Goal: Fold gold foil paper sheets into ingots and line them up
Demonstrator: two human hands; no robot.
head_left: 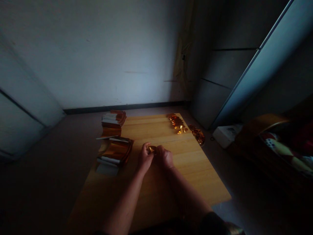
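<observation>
A small folded piece of shiny gold foil paper (pixel 151 149) is between my two hands, above the middle of the table. My left hand (pixel 146 156) curls round its left side, thumb and fingers closed on it. At its right end my right hand (pixel 165 157) is closed, fingers bent in against the foil; part of the piece is hidden there. Stacks of gold-orange foil sheets (pixel 114 148) with pale bands lie on the table left of my hands. Toward the far right corner, a row of folded gold foil pieces (pixel 176 122) stands close together.
The wooden table (pixel 195 169) has a wall behind it. A heap of gold foil pieces (pixel 197 135) sits low beyond the right edge. Farther right are a white box (pixel 225 135), a wooden seat (pixel 264 124) with cloth on it, and a tall cabinet (pixel 227 65).
</observation>
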